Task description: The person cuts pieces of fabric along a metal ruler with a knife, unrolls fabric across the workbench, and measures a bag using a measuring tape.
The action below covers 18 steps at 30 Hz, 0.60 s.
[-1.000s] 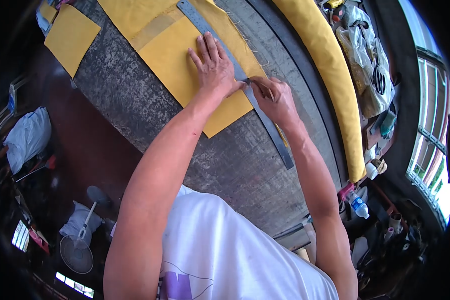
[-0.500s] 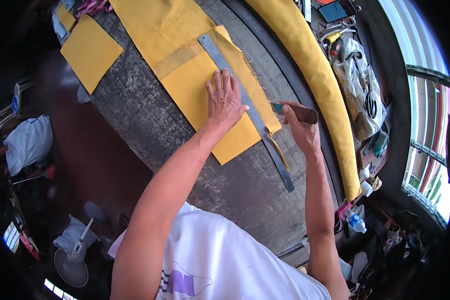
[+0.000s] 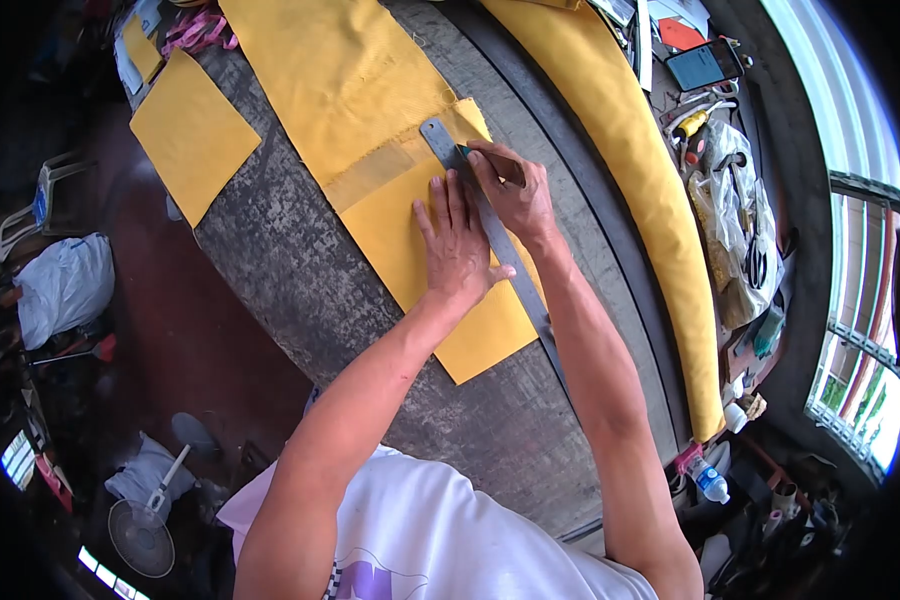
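Observation:
My left hand (image 3: 457, 245) lies flat with fingers spread on a yellow fabric piece (image 3: 475, 345), its thumb and fingertips against a steel ruler (image 3: 497, 232). The ruler runs slantwise along the fabric's right side. In my right hand (image 3: 515, 195) is a flat brown-handled tool (image 3: 507, 168) with a teal end, held at the ruler's edge near its far end. The tool's tip is hidden by the fingers. Beyond the hands spreads a larger yellow cloth (image 3: 335, 75), with a see-through yellowish strip (image 3: 375, 172) at its near end.
On the worn dark table (image 3: 300, 255), another yellow piece (image 3: 195, 138) lies at the left edge. A long yellow fabric roll (image 3: 635, 170) curves along the right. Past it are a phone (image 3: 705, 65), plastic bags (image 3: 735, 220) and scissors (image 3: 757, 262). A water bottle (image 3: 708, 482) is low at the right.
My right hand has moved left and away from me along the ruler with the tool. The left hand stays flat on the fabric. The view has shifted slightly.

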Each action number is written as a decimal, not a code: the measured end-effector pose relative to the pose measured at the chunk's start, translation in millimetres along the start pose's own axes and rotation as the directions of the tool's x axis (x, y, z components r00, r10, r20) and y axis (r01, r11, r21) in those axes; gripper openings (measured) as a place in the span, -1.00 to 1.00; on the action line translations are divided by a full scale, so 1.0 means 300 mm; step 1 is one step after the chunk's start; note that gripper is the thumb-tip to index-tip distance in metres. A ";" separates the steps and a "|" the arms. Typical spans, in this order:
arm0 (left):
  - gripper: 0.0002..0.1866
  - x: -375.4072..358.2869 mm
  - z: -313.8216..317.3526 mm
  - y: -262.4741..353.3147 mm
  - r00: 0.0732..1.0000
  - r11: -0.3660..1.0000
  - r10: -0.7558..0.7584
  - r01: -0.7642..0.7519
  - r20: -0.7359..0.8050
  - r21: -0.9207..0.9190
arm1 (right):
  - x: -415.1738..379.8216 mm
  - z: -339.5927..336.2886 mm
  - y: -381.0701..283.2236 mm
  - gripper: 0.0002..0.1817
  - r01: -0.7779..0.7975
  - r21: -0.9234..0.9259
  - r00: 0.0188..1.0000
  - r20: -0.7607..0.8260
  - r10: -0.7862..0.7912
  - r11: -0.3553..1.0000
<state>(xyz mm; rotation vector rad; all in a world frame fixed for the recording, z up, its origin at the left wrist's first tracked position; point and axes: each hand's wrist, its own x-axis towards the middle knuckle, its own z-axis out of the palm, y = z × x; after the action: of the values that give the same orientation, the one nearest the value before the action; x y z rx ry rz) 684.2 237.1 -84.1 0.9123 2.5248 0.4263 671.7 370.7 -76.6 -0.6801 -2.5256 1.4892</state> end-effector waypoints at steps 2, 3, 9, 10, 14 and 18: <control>0.47 0.001 -0.002 0.001 1.000 1.000 0.003 -0.003 0.006 0.003 | -0.004 -0.007 -0.024 -0.76 0.032 -0.024 0.999 -0.011 -0.032 0.999; 0.47 0.001 0.000 0.001 1.000 1.000 0.005 -0.005 0.008 0.005 | -0.003 -0.007 -0.031 -0.77 0.049 -0.036 0.999 -0.016 -0.050 0.998; 0.48 -0.001 0.003 -0.006 1.000 0.999 0.027 -0.028 -0.006 -0.027 | 0.019 0.029 0.033 -0.77 0.212 -0.024 0.975 -0.065 -0.213 0.977; 0.49 -0.001 0.007 -0.008 0.999 0.998 0.035 -0.036 -0.028 -0.044 | 0.031 0.023 0.003 -0.76 0.155 -0.082 0.987 -0.021 -0.157 0.985; 0.47 -0.004 0.003 0.005 0.999 1.000 0.024 -0.024 -0.042 -0.001 | 0.074 0.013 -0.046 -0.78 0.101 -0.185 0.994 0.052 -0.093 0.978; 0.50 -0.001 0.019 0.008 0.996 0.999 0.042 -0.039 -0.078 0.033 | 0.084 -0.011 -0.058 -0.74 0.075 -0.264 0.993 0.108 -0.048 0.962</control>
<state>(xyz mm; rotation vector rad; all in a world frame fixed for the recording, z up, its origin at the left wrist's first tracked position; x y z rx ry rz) 688.5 239.3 -88.0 0.9780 2.5947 0.4445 645.0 377.3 -62.8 -0.5656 -2.8294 1.2026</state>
